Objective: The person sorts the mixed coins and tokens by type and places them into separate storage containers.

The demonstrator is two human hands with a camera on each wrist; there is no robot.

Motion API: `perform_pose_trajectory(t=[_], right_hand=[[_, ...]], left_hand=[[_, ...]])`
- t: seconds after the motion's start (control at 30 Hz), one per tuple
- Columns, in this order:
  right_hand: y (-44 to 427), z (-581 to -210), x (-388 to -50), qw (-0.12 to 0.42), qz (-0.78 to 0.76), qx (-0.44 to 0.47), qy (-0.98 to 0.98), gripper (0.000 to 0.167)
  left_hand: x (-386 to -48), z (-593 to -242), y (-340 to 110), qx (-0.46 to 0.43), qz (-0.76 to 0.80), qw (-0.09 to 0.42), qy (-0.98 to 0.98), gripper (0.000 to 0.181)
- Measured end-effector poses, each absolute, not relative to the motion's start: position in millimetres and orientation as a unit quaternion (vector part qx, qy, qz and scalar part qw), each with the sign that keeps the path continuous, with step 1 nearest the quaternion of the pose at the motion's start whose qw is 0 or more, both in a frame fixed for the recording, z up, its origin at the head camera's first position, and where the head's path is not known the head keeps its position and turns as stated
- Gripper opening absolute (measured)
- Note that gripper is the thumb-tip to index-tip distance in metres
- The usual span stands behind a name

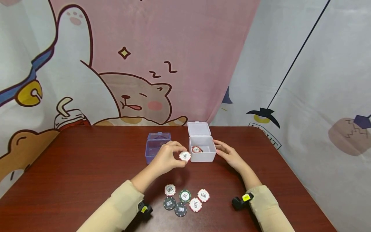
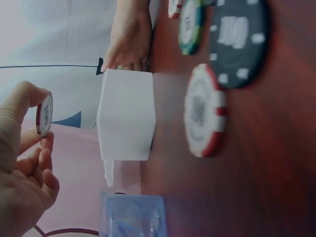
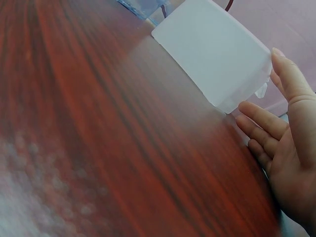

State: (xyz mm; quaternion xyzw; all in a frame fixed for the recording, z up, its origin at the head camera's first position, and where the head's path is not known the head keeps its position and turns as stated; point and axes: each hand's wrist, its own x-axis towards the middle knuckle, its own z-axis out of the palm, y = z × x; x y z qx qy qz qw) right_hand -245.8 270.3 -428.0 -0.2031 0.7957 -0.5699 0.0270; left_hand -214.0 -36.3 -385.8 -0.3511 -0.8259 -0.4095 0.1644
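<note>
Between thumb and fingertips, my left hand (image 1: 167, 158) pinches a white poker chip (image 1: 185, 156) marked 100, held up at the front left of a white plastic box (image 1: 203, 157). That box stands with its lid raised, and a red-edged chip (image 1: 196, 149) lies inside. My right hand (image 1: 229, 154) rests against the box's right side; in the right wrist view its fingers (image 3: 264, 121) are nearly straight. Left of the white box is a translucent blue box (image 1: 149, 158), lid up, partly hidden behind my left hand.
Nearer me on the dark red table (image 1: 87, 180) lie several loose chips: white ones such as this chip (image 1: 195, 205), a green chip (image 1: 185, 196) marked 20, and black ones like this chip (image 1: 181, 209). A printed curtain (image 1: 203, 64) hangs behind the table.
</note>
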Motion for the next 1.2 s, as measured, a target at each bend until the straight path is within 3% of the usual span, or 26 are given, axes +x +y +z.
perform_pose_trajectory(t=[0.43, 0.83, 1.2], right_hand=[[282.4, -457.5, -263.6, 0.009, -0.568, -0.219, 0.793, 0.047], [281.3, -454.5, -262.9, 0.018, -0.573, -0.208, 0.793, 0.048], [270.2, -429.7, -246.2, 0.023, -0.568, -0.219, 0.793, 0.048]], left_hand=[[-237.7, -375.0, -11.9, -0.326, -0.423, 0.155, -0.831, 0.035], [-259.2, -381.3, 5.2, -0.298, -0.394, 0.157, -0.855, 0.034], [-274.4, -390.3, 16.8, -0.277, -0.4, 0.138, -0.863, 0.033]])
